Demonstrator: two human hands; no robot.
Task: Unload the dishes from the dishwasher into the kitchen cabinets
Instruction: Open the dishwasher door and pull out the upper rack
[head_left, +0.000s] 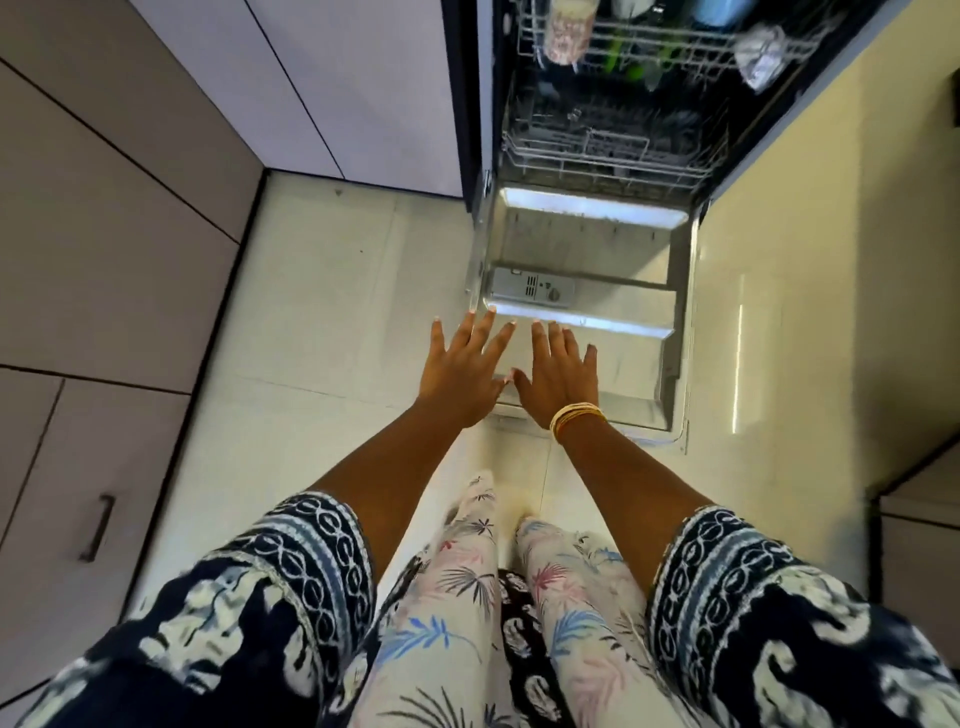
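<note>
Two hands reach out with fingers straight and spread, holding nothing: left hand (462, 364) and right hand (558, 371) side by side above the open dishwasher door (587, 291). Beyond, the dishes (566, 26) sit in the upper rack (665, 57); the lower rack (608, 145) looks blurred.

I stand in a home kitchen. At twelve o'clock gapes an open built-in dishwasher with white wire racks (608, 150); pale flat-fronted handled cabinets (98, 291) line nine o'clock, above glossy cream floor tiles (322, 291).

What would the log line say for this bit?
left hand: open, empty | right hand: open, empty | dishwasher door: open | upper rack: still loaded
</note>
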